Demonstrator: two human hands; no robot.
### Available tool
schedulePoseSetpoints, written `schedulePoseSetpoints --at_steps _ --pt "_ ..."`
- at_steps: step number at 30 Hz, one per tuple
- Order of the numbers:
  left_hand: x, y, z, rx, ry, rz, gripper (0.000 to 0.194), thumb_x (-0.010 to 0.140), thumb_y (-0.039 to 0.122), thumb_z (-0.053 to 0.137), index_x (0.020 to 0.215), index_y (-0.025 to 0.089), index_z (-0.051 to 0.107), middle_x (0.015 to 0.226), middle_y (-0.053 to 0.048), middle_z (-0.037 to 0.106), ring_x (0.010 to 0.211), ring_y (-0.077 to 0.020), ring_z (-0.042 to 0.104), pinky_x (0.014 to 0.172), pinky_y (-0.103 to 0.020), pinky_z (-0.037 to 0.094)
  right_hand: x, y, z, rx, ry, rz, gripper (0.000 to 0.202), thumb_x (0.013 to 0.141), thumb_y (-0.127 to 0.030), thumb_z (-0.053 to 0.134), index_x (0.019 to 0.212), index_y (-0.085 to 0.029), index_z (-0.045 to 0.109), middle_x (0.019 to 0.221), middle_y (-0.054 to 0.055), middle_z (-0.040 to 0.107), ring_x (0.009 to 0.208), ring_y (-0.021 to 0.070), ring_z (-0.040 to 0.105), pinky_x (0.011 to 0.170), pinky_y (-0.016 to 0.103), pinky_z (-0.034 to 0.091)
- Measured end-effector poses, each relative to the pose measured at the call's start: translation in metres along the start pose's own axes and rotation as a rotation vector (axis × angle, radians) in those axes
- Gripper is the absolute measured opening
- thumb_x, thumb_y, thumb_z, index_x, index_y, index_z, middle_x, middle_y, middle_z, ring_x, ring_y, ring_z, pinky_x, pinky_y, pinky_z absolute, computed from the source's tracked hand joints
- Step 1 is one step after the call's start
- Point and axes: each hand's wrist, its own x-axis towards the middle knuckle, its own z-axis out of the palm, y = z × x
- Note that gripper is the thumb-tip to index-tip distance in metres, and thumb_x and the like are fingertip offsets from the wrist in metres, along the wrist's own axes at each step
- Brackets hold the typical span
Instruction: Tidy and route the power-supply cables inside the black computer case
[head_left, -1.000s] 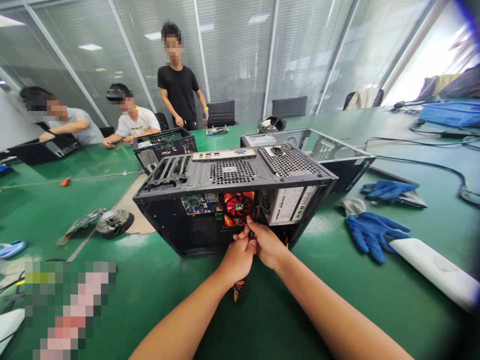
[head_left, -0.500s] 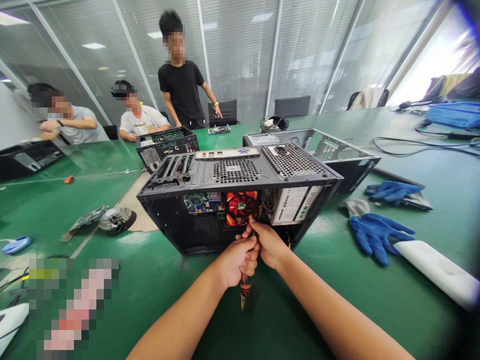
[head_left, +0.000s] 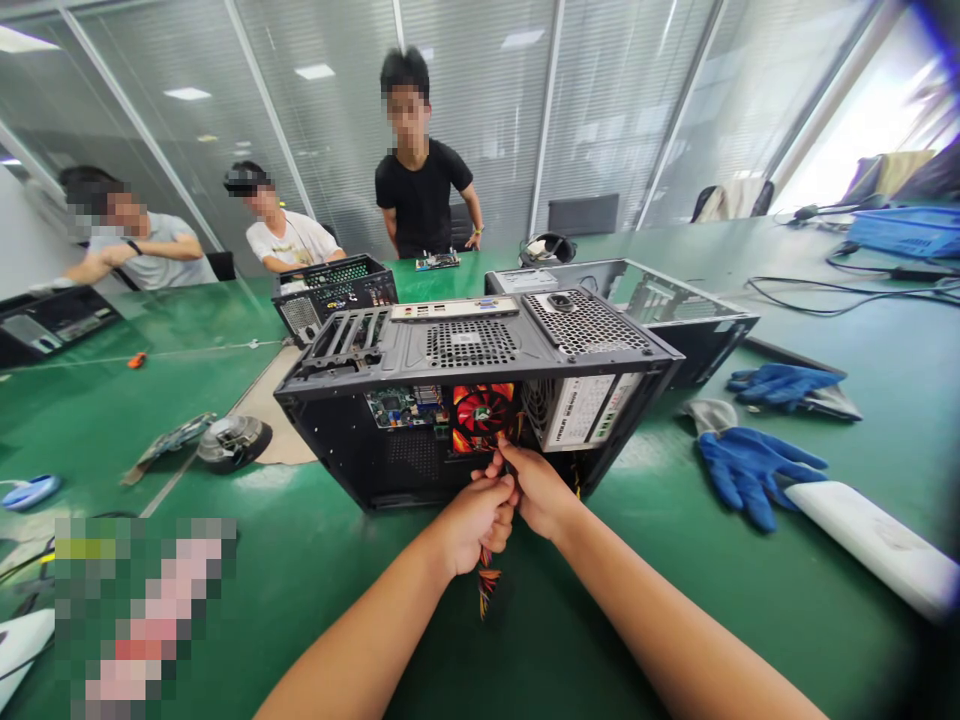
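Nearest, the coloured wires of a cable bundle (head_left: 488, 592) hang over the worktop (head_left: 645, 590), below the left hand (head_left: 480, 522). That grip is curled around the bundle in a fist. More of the loose end shows beneath it than a second ago, so the wires appear to be getting drawn out or gathered.

The right hand (head_left: 537, 487) touches the left, its thumb reaching up by the lower edge of a red fan (head_left: 484, 411). Its fingers are partly hidden, and I cannot tell whether they pinch anything.

Just beyond, the computer case (head_left: 409, 345) has its vented panel uppermost and its open side toward the hands; the fan sits inside between a circuit board (head_left: 390, 408) and a labelled power box (head_left: 589, 415). A blue glove (head_left: 746, 465) lies to the right.

Farthest, a standing person (head_left: 424, 195) has shifted rightward behind the worktop; this seems to have no bearing on the wire work.
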Motion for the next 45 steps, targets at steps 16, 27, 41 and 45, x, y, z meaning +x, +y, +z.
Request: schedulePoseSetpoints --at_steps 16,27,41,45 --pt "0.0000 0.0046 -0.0095 -0.278 -0.225 -0.136 0.026 0.085 0.037 0.048 0.071 0.017 0.039 0.046 0.011 0.017 0.035 -0.0018 0.008 0.037 -0.015 0.005 -0.0030 -0.0033 0.0029 0.008 0.010 0.003 0.030 0.083 -0.034 0.054 0.059 -0.015 0.053 0.052 0.001 0.057 0.042 0.0091 0.053 0.034 0.017 0.034" --pt "0.0018 -0.0018 -0.0017 -0.112 -0.054 -0.022 0.030 0.080 0.044 0.052 0.070 0.019 0.038 0.046 0.012 0.021 0.035 -0.0015 0.010 0.038 -0.017 0.004 0.0008 0.0005 -0.0002 -0.025 0.011 -0.012 0.029 0.084 -0.034 0.052 0.061 -0.015 0.053 0.054 0.001 0.056 0.047 0.0108 0.057 0.030 0.014 0.027" --pt "0.0009 0.0024 -0.0064 -0.255 -0.181 -0.119 0.028 0.086 0.038 0.045 0.069 0.017 0.039 0.046 0.011 0.018 0.035 -0.0019 0.008 0.036 -0.015 0.005 -0.0019 -0.0024 0.0020 -0.027 0.026 0.003 0.029 0.085 -0.032 0.050 0.061 -0.015 0.053 0.054 0.001 0.057 0.037 0.0064 0.048 0.030 0.015 0.027" --pt "0.0017 0.0027 -0.0082 -0.304 -0.206 -0.148 0.027 0.087 0.038 0.045 0.070 0.017 0.039 0.047 0.011 0.017 0.036 -0.0023 0.007 0.036 -0.014 0.006 -0.0025 -0.0030 0.0023 -0.020 0.025 0.010 0.029 0.084 -0.032 0.051 0.061 -0.015 0.053 0.054 0.001 0.057 0.039 0.0071 0.050 0.031 0.014 0.029"
